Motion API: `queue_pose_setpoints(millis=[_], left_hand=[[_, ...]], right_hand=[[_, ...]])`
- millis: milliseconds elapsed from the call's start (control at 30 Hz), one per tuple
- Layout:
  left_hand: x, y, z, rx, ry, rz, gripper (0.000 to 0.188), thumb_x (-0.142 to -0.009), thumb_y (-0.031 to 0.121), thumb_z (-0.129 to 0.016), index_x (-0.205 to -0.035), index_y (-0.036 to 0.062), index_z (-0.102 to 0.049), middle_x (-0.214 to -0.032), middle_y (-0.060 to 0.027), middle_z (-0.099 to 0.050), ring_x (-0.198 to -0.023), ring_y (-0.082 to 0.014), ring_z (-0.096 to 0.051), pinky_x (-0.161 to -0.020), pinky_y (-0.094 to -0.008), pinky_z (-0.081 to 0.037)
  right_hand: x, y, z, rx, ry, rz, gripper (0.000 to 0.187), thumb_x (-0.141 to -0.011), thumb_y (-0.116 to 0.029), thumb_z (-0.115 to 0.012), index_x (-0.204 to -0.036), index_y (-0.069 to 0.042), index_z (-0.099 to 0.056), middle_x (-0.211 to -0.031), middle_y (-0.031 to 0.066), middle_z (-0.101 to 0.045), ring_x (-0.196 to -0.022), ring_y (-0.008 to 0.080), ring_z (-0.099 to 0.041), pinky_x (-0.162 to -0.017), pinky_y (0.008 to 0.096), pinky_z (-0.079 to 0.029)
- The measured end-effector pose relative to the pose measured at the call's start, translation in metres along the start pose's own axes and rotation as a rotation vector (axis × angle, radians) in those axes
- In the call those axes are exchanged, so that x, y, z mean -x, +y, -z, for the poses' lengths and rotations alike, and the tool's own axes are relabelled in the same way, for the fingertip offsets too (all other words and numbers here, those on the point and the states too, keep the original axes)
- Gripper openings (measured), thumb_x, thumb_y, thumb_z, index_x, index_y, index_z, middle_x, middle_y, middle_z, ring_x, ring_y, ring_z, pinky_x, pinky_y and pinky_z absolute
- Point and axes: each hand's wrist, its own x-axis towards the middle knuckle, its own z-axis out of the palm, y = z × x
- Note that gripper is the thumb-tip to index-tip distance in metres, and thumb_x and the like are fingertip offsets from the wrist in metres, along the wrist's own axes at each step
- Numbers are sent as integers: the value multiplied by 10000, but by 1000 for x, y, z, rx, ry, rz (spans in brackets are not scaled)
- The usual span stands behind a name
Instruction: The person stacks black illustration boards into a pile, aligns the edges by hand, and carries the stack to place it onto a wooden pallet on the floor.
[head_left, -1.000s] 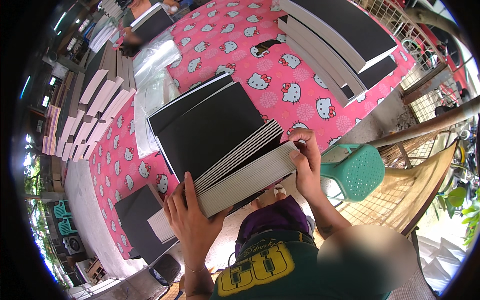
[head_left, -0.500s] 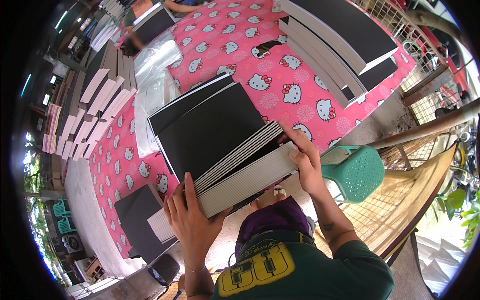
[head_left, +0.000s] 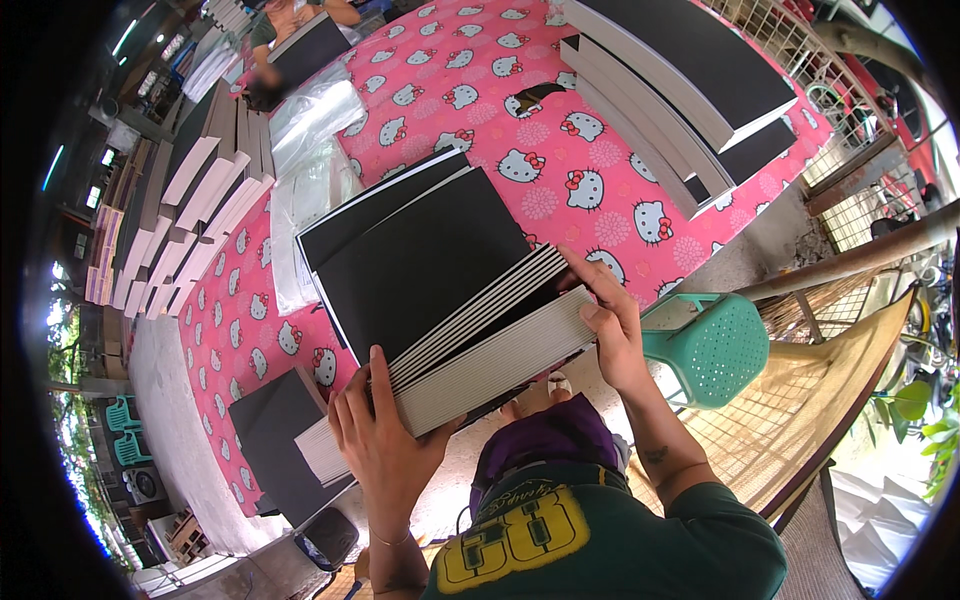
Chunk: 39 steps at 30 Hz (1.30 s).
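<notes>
Presently, item: stack of black-covered books [head_left: 440, 290], tilted, held over the pink tabletop [head_left: 480, 100].
Left hand [head_left: 385, 440]: grasping the stack's near lower corner.
Right hand [head_left: 610, 325]: gripping its right end.
Beside: green plastic chair [head_left: 715, 345]; further book stacks [head_left: 680, 90] well apart.

The single head-worn fisheye camera looked steeply down from above the person's chest, close over the hands and the stack of black-covered books [head_left: 440, 290]. It faced forward across the pink-clothed counter [head_left: 600, 190], whose straight edges bent toward the dark circular rim.
</notes>
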Motion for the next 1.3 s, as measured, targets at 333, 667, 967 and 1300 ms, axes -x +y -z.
queue_pose_setpoints(millis=[333,667,967,1300], left_hand=[[1,0,0,1,-28,7,1143,-582,547,-882,-1507,70,-407,-1271,-195,-540,-1202,-385,-528,-1084,-569,-375],[-3,-2,9,-49,-26,-72,1190,-667,633,-807,-1545,12,-298,-1582,-279,-280,-1491,-433,-250,-1197,-587,-177],[-17,-21,22,-14,-367,-197,804,-664,525,-856,-1157,-3,-502,-1189,-214,-616,-1088,-357,-614,-895,-462,-486],[-108,-2,105,519,2,-299,681,-659,374,-925,-1075,-35,-573,-876,-200,-718,-804,-283,-730,-729,-378,-552]], right_hand=[[0,6,-6,-61,105,-22,507,-773,-109,-507,-1253,40,-580,-1100,135,-559,-1058,225,-519,-978,332,-387],[-34,17,9,-288,-337,-69,420,-890,-290,-521,-1232,-71,-416,-1307,153,-510,-1296,275,-459,-1055,409,-365],[-1,91,18,-147,-303,-39,990,-785,-658,-752,-1475,-38,-404,-1394,162,-515,-1299,245,-472,-1091,405,-357],[-126,-157,61,549,18,469,695,-886,-467,-722,-1356,23,-569,-1209,118,-628,-1062,206,-593,-942,362,-463]])
